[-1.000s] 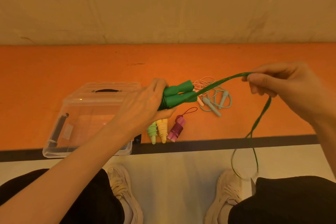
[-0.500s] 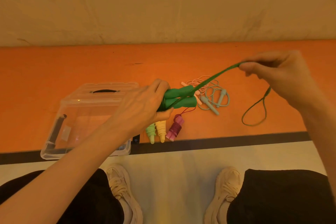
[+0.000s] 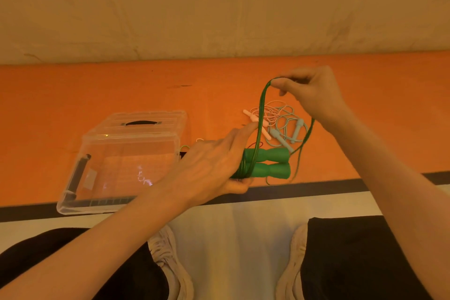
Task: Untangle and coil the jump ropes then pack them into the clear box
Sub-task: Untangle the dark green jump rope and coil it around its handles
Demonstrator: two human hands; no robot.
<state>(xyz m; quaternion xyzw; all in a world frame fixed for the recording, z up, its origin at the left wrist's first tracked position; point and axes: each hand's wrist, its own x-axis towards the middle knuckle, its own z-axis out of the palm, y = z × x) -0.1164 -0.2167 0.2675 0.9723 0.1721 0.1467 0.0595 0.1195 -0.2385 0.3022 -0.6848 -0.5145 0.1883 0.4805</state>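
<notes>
The left hand (image 3: 214, 165) grips both green handles (image 3: 267, 163) just right of the clear box (image 3: 126, 161); the right hand (image 3: 309, 92) pinches the thin green cord (image 3: 261, 105) aloft. The cord looks light, limp, springy; best held at the handles

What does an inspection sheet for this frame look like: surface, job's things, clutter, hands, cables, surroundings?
Surface: orange floor strip with a dark border, pale floor nearer.
Job's things: green rope looped up from its two handles; clear box to the left, nothing seen inside; pink rope and blue rope loose together beyond the handles.
Clutter: nothing seen.
Hands: left hand grips the green handles; right hand pinches the loop's top.
Cables: nothing seen besides the ropes.
Surroundings: pale wall; the person's knees and shoes.
</notes>
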